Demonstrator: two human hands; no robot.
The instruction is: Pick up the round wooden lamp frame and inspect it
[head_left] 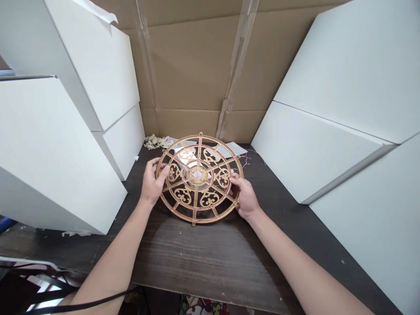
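A round gold openwork frame point(195, 203) with spokes, rings and scroll ornaments is held tilted above the dark table. Thin reddish wires run along its rings and spokes. My left hand point(154, 180) grips its left rim, thumb on the near face and fingers behind. On the right side, my right hand point(244, 195) is closed around the rim, with part of its fingers hidden behind the frame. Small tabs stick out from the outer ring at top and bottom. Pale flat sheets point(232, 149) lie behind the frame, partly covered by it.
White boxes point(95, 65) are stacked on the left, and more white boxes point(328, 144) rise on the right. Taped cardboard point(190, 65) closes off the back. A heap of cream-coloured scraps point(154, 141) lies at the back left of the dark table point(203, 258). A black strap point(88, 302) crosses the lower left.
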